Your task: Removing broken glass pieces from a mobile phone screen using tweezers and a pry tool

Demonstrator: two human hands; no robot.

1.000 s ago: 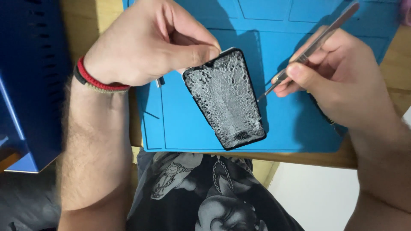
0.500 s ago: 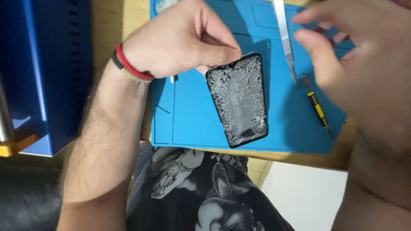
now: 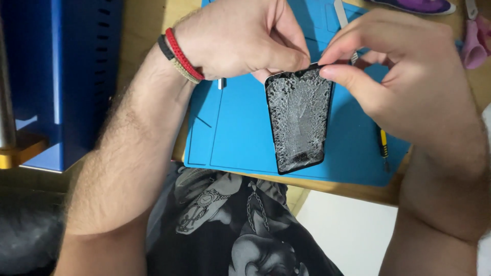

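Note:
A phone with a badly shattered black screen (image 3: 299, 120) lies on a blue work mat (image 3: 235, 133). My left hand (image 3: 240, 36), with red and black bands at its wrist, pinches the phone's top left corner. My right hand (image 3: 394, 76) pinches the top right corner with thumb and forefinger. Metal tweezers (image 3: 341, 15) lie on the mat behind my right hand, partly hidden by it. A small yellow-and-black screwdriver (image 3: 382, 145) lies on the mat under my right wrist.
The mat rests on a wooden table (image 3: 353, 189) whose front edge runs just below it. A blue metal machine (image 3: 61, 76) stands at the left. A pink object (image 3: 475, 43) and a purple-edged item (image 3: 419, 5) sit at the top right.
My right hand has put the tweezers down on the mat and come across to the phone's top edge. My left hand has stayed on the top left corner.

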